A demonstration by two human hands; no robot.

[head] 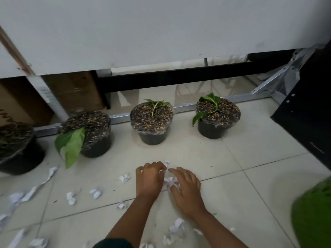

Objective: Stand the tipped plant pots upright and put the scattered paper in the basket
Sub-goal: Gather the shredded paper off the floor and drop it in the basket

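We see both hands low over the tiled floor (250, 158), gathering a small clump of crumpled paper (171, 181) that lies between them. The left hand (149, 178) has its fingers curled, its fingertips pinching a scrap at the top of the clump, so it is grasping paper. The right hand (186, 187) lies with its fingers spread, pressing against the clump from the right; we cannot tell whether it actually grips anything.

More paper scraps (71, 197) are scattered on the floor to the left of the hands, among them a long torn strip (41, 183), and a further cluster (176, 228) lies near the right forearm, closer to us.

Beyond the hands, four black plant pots stand upright in a row along a metal rail (118, 116): one at the far left edge (19, 158), one with a large drooping leaf (98, 144), a middle pot (154, 135) almost straight ahead of the hands, and a right pot (214, 128). All are well apart from the hands.

A green basket (313, 217) shows blurred at the right edge, near the right arm.
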